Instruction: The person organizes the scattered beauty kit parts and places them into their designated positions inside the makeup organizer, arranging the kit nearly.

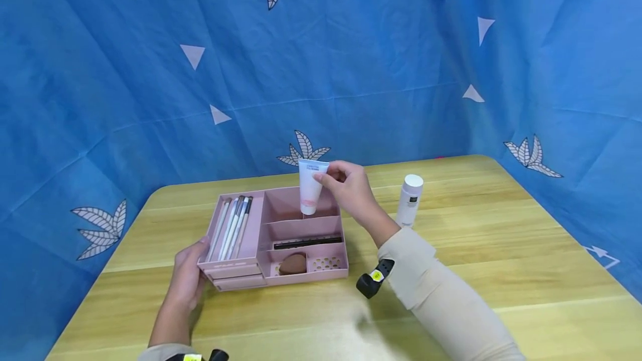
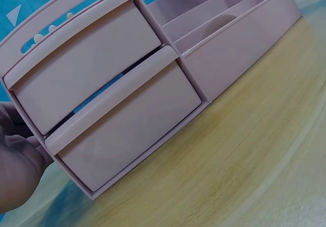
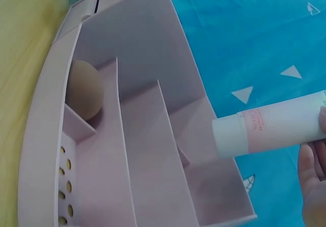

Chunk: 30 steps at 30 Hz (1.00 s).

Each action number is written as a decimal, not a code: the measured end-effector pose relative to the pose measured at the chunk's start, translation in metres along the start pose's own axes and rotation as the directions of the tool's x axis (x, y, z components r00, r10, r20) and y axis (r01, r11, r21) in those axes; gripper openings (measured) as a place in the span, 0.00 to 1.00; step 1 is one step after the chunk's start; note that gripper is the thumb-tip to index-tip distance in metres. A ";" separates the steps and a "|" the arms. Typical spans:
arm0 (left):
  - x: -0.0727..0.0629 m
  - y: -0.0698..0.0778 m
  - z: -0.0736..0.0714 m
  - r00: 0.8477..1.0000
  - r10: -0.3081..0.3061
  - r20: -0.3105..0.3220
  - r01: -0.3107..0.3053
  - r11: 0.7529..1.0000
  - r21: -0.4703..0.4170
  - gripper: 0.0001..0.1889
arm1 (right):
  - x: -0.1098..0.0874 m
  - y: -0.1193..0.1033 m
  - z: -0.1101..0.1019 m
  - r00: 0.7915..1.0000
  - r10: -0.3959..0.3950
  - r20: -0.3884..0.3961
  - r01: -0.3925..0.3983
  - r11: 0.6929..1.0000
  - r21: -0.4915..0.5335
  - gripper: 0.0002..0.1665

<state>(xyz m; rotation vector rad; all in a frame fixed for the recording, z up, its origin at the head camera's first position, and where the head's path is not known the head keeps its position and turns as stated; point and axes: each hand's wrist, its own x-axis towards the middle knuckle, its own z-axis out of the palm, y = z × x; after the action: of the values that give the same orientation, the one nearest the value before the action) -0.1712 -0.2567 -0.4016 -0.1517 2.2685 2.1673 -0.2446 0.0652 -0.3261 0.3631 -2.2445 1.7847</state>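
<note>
My right hand (image 1: 348, 185) pinches a white squeeze tube (image 1: 310, 183) between thumb and fingers near its flat end. The tube hangs cap down over the back compartment of a pink makeup organizer (image 1: 326, 272). In the right wrist view its white cap (image 3: 230, 135) is over that compartment. My left hand (image 1: 186, 272) rests against the organizer's left side; in the left wrist view some of its fingers are hidden behind that side. Several makeup brushes (image 1: 233, 227) lie in the left top tray. A black pencil-like stick (image 1: 307, 243) and a brown makeup sponge (image 1: 293, 264) occupy other compartments.
A white bottle (image 1: 409, 202) with a white lid stands on the wooden table (image 1: 481, 227), right of the organizer and beyond my right forearm. Two closed drawers (image 2: 91, 64) face front under the brush tray. A blue patterned curtain (image 1: 321, 71) hangs behind the table.
</note>
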 end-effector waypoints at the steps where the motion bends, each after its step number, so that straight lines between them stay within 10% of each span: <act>1: 0.000 0.000 0.000 1.000 0.000 0.001 0.000 1.000 0.001 0.33 | 0.001 0.000 0.002 1.000 0.001 -0.001 -0.001 1.000 0.004 0.10; 30: 0.001 -0.001 0.001 0.999 0.024 -0.027 -0.025 0.998 -0.061 0.16 | 0.006 0.026 0.052 0.998 0.045 0.041 -0.043 0.998 -0.046 0.09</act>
<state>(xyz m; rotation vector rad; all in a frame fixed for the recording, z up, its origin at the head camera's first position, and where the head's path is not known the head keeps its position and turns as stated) -0.1723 -0.2560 -0.4024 -0.1544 2.2306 2.2612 -0.2613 0.0199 -0.3595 0.3487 -2.3350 1.7597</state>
